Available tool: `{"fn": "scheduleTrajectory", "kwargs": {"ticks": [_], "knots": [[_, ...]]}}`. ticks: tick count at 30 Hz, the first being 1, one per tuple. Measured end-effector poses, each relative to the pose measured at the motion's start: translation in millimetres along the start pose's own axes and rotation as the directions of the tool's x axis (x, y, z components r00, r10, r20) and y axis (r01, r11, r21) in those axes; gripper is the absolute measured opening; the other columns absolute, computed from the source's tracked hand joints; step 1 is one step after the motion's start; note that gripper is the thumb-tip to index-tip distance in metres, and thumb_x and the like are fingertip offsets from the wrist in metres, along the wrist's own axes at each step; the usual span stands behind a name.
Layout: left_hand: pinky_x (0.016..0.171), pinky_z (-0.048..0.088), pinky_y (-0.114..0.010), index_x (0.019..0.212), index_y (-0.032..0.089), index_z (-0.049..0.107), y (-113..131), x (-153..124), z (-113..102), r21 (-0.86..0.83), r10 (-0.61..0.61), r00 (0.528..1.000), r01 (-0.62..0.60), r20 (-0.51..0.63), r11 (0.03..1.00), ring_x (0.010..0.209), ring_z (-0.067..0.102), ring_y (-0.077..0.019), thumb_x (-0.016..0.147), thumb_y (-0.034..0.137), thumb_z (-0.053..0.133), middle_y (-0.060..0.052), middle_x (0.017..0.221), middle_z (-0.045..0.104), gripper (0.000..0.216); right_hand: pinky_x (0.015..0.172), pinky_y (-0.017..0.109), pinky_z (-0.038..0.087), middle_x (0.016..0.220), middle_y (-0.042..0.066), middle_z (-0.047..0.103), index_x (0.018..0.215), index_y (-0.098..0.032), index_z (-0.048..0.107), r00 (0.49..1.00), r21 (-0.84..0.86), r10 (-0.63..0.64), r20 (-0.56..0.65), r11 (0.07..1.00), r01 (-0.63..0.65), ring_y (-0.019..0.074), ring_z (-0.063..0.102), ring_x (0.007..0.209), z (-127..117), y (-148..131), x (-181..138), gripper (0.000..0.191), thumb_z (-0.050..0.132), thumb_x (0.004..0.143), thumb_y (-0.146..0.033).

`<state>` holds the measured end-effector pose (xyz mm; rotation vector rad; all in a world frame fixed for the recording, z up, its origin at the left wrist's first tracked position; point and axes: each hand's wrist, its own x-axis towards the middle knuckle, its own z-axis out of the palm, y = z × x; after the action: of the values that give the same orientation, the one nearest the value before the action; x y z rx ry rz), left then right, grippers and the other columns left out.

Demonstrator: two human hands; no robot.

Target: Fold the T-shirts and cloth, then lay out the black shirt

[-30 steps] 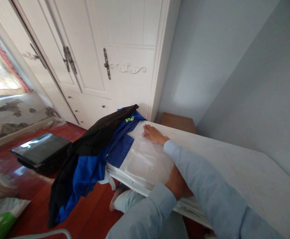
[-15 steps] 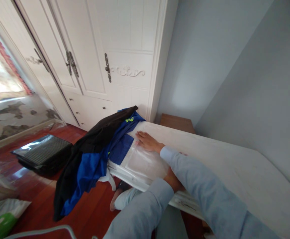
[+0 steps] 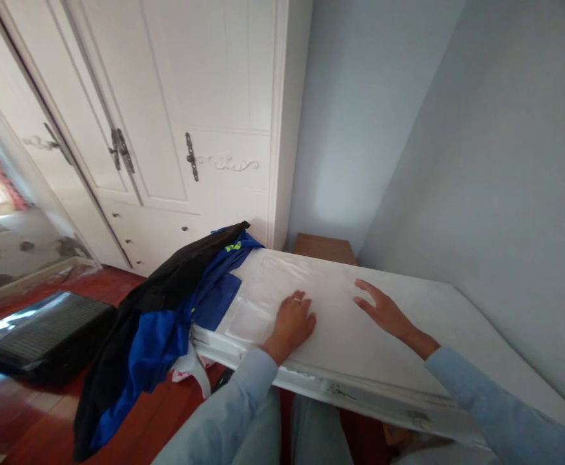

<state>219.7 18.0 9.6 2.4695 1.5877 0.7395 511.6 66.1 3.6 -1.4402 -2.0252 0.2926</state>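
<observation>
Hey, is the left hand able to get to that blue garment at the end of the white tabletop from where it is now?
Probably yes. The left hand rests flat on the white tabletop, and only a flat clear plastic sheet lies between it and the blue garment draped over the end. The right hand is off to the other side.

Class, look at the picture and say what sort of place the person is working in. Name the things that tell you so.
Most likely a bedroom in a home. A tall white wardrobe with ornate handles stands on a red wooden floor, and clothes hang over the end of the white table under both hands.
</observation>
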Motion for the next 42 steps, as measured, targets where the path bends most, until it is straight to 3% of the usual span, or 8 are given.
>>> {"fn": "scheduleTrajectory", "kwargs": {"ticks": [2,5,10,15,21,28,36,42], "knots": [[0.114,0.04,-0.046,0.127,0.007,0.063,-28.0,-6.1,-12.2,0.112,-0.085,0.996,0.083,0.015,0.99,0.138,0.048,-0.0332,0.092,0.027,0.056,-0.023,0.144,0.054,0.041,0.113,0.053,0.041,0.142,0.015,0.059,0.137,-0.019,0.058,0.991,-0.068,0.107,-0.081,0.991,-0.113,0.0322,0.056,0.13,-22.6,38.6,-26.3,0.062,0.048,0.091,-0.06],[0.112,0.039,-0.051,0.124,0.007,0.063,-67.8,-13.0,-24.0,0.292,-0.212,0.974,0.225,-0.077,0.929,0.135,0.05,-0.0358,0.096,0.039,0.052,-0.027,0.138,0.057,0.045,0.109,0.053,0.044,0.131,0.017,0.066,0.122,-0.017,0.067,0.968,-0.176,0.212,-0.131,0.956,-0.233,0.0351,0.06,0.125,-44.7,76.9,-58.8,0.055,0.053,0.086,-0.057],[0.107,0.044,-0.047,0.124,0.005,0.062,-101.4,-17.8,-32.8,0.424,-0.207,0.977,0.212,-0.057,0.88,0.133,0.052,-0.0343,0.098,0.042,0.04,-0.025,0.136,0.059,0.05,0.108,0.046,0.043,0.12,0.016,0.072,0.102,-0.016,0.074,0.96,-0.281,0.26,-0.104,0.918,-0.279,0.033,0.062,0.121,-52.7,82.0,-76.1,0.037,0.057,0.086,-0.045],[0.108,0.044,-0.045,0.125,0.002,0.061,-107.9,-20.8,-37.3,0.448,-0.225,0.974,0.199,0.003,0.872,0.133,0.053,-0.0328,0.099,0.039,0.031,-0.025,0.14,0.057,0.054,0.1,0.037,0.045,0.114,0.014,0.074,0.102,-0.015,0.075,0.951,-0.311,0.301,-0.075,0.899,-0.309,0.0283,0.066,0.112,-52.5,65.1,-63.2,0.031,0.055,0.088,-0.034],[0.109,0.043,-0.051,0.133,0.001,0.057,-113.5,-25.8,-29.4,0.476,-0.168,0.985,0.165,-0.036,0.864,0.137,0.049,-0.0353,0.1,0.042,0.032,-0.026,0.143,0.055,0.058,0.079,0.029,0.048,0.106,0.013,0.076,0.109,-0.015,0.074,0.837,-0.29,0.537,-0.107,0.788,-0.543,0.0247,0.07,0.097,-52.8,62.0,-45.1,0.034,0.058,0.089,-0.037],[0.112,0.039,-0.052,0.139,0.002,0.053,-123.9,-30.0,-27.1,0.455,-0.153,0.988,0.137,-0.003,0.88,0.141,0.044,-0.0354,0.099,0.045,0.036,-0.026,0.148,0.049,0.061,0.087,0.029,0.047,0.11,0.012,0.076,0.097,-0.017,0.079,0.842,-0.3,0.535,-0.073,0.793,-0.53,0.0242,0.069,0.103,-58.2,65.7,-35.2,0.026,0.058,0.082,-0.018],[0.113,0.039,-0.049,0.138,0.003,0.054,-117.8,-28.1,-36.2,0.409,-0.235,0.972,0.209,0.014,0.888,0.14,0.045,-0.0334,0.097,0.046,0.036,-0.026,0.148,0.05,0.061,0.083,0.027,0.048,0.106,0.009,0.077,0.096,-0.019,0.078,0.865,-0.233,0.5,-0.05,0.836,-0.496,0.0226,0.07,0.1,-70.0,66.3,-49.8,0.026,0.055,0.087,-0.027],[0.091,0.052,-0.043,0.124,0.007,0.063,-115.4,-19.1,-63.0,0.375,-0.396,0.917,0.38,-0.037,0.846,0.11,0.066,-0.0351,0.092,0.045,0.039,-0.022,0.118,0.07,0.055,0.084,0.029,0.05,0.107,0.011,0.077,0.105,-0.016,0.075,0.866,-0.169,0.499,-0.014,0.853,-0.494,0.0224,0.071,0.097,-67.9,57.2,-62.6,0.028,0.059,0.084,-0.026]]}}
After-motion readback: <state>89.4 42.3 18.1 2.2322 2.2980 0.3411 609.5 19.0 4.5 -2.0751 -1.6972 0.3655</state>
